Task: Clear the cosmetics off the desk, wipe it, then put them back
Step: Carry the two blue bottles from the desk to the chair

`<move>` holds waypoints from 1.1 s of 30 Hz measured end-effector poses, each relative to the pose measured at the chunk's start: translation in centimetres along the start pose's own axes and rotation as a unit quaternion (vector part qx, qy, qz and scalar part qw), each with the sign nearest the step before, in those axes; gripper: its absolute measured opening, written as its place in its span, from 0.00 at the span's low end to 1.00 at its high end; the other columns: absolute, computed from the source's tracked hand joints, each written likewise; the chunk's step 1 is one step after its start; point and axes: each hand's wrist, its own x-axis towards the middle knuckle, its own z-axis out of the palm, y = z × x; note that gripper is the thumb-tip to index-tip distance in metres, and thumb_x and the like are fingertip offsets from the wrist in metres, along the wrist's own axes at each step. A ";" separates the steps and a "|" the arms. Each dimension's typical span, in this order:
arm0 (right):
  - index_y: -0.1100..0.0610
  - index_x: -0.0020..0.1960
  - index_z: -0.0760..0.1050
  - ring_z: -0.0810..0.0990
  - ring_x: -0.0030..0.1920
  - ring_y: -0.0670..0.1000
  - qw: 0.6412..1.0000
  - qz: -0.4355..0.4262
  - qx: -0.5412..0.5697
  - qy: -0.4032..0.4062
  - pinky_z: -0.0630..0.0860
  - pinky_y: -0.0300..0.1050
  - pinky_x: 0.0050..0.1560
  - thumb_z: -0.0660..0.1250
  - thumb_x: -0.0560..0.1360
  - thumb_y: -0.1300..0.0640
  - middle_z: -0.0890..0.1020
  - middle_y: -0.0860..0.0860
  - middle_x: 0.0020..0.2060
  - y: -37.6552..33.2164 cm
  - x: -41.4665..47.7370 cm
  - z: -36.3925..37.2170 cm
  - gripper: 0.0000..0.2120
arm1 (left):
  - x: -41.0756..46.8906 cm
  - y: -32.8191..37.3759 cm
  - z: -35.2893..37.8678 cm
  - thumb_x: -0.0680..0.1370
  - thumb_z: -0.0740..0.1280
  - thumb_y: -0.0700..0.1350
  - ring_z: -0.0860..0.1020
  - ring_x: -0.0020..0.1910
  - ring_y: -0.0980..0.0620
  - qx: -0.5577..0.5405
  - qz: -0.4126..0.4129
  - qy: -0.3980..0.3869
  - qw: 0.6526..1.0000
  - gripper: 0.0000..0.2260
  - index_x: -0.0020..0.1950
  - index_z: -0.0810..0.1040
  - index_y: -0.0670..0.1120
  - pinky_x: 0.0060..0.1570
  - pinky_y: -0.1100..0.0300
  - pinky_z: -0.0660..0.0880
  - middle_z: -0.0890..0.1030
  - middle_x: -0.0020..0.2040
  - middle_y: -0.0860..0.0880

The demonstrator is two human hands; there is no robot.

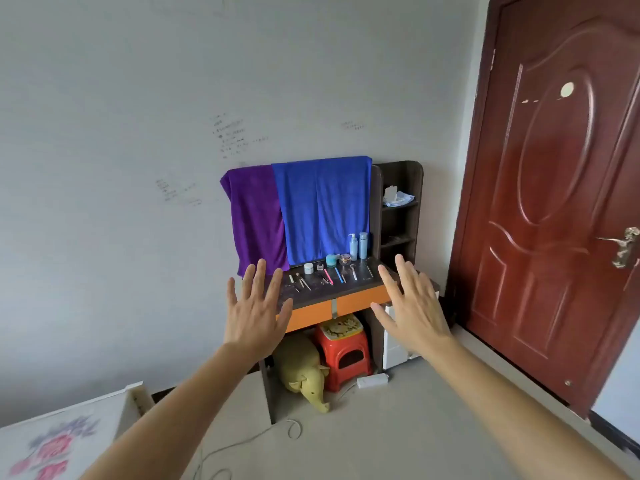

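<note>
A dark desk [360, 287] with orange drawer fronts stands against the wall some way ahead. On its top lie several brushes and pens [329, 277], small jars [309, 268] and two pale blue bottles [358, 245]. A blue towel [322, 209] and a purple towel [254, 220] hang over its back. My left hand [256, 311] and my right hand [412, 306] are held up in the air in front of me, fingers spread, palms away, holding nothing and well short of the desk.
A side shelf [400, 206] on the desk holds a white box and blue cloth. Under the desk are a red stool [343, 351] and a yellow plush elephant [304, 375]. A power strip [372, 380] and cable lie on the floor. A brown door [554, 202] is at right.
</note>
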 end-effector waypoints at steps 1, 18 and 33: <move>0.55 0.82 0.51 0.57 0.79 0.64 1.000 0.003 -0.002 -0.021 0.59 0.61 0.76 0.54 0.81 0.38 0.50 0.63 0.80 -0.1 0.7 1.3 0.35 | 0.6 -0.2 0.9 0.79 0.39 0.63 0.50 0.80 0.43 0.004 -0.004 -0.014 1.000 0.33 0.81 0.55 0.50 0.76 0.39 0.46 0.52 0.81 0.44; 0.56 0.81 0.56 0.63 0.76 0.63 0.995 0.050 -0.016 -0.086 0.66 0.60 0.72 0.58 0.81 0.39 0.56 0.64 0.79 6.0 20.4 19.5 0.35 | 25.3 -5.5 19.8 0.81 0.43 0.63 0.54 0.79 0.43 -0.073 0.035 -0.028 0.996 0.31 0.80 0.56 0.48 0.75 0.37 0.52 0.56 0.81 0.44; 0.55 0.82 0.53 0.60 0.78 0.61 0.979 0.132 0.066 -0.137 0.64 0.56 0.73 0.57 0.81 0.39 0.54 0.61 0.80 26.0 37.0 40.3 0.35 | 48.9 6.3 41.4 0.82 0.49 0.62 0.52 0.80 0.45 -0.058 0.039 -0.143 0.987 0.30 0.81 0.54 0.48 0.75 0.41 0.51 0.52 0.81 0.45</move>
